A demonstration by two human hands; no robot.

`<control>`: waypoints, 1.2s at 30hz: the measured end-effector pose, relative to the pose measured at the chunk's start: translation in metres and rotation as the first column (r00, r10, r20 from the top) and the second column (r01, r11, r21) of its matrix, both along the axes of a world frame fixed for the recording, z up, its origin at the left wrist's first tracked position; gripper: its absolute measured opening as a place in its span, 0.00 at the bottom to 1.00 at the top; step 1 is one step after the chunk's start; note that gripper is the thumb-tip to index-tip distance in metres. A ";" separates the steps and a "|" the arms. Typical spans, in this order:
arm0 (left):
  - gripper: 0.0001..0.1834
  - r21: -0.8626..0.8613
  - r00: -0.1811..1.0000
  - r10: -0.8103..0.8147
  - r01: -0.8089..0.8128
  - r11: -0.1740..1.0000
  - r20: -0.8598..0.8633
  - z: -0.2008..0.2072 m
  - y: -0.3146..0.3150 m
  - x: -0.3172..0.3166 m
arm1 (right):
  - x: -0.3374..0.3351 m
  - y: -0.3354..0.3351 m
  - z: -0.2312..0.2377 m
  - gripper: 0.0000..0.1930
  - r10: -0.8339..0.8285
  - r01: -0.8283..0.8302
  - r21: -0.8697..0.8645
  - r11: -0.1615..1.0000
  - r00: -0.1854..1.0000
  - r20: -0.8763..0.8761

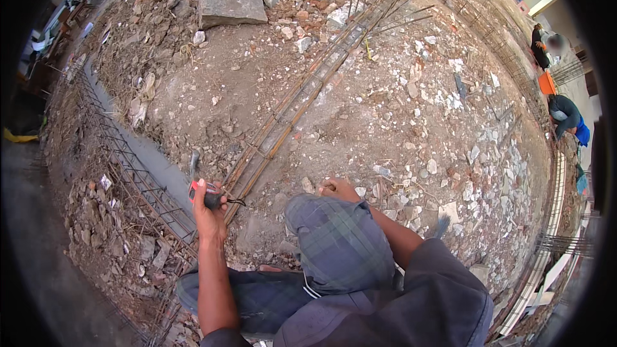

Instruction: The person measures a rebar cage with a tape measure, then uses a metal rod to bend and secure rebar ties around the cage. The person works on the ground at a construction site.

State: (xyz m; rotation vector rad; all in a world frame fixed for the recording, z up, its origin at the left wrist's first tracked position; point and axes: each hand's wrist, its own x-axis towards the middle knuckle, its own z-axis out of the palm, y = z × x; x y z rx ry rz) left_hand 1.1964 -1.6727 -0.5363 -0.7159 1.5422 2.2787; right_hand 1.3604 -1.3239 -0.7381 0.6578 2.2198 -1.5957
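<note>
My left hand (209,212) is closed round a tool with a red-and-black handle (210,199). A grey metal end (194,162) sticks up past the fingers, and a dark hooked end (236,202) points right; I cannot tell whether both belong to one tool. Beside this hand lies the near end of a long, narrow rebar cage (283,135), running diagonally away to the upper right. My right hand (340,189) is by my bent knee (340,231), fingers curled; whatever they hold, if anything, is hidden.
Another rebar cage (132,160) lies along a grey concrete strip (154,162) on the left. Stones and rubble cover the ground, with a large rock (231,5) at the far left. Two people (569,115) are at the far right, near an orange container (546,82).
</note>
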 end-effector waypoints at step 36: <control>0.36 0.242 0.504 -0.490 0.480 0.844 0.712 0.422 0.092 0.067 | 0.230 0.109 0.511 0.31 -0.655 0.495 0.444 0.747 0.432 0.620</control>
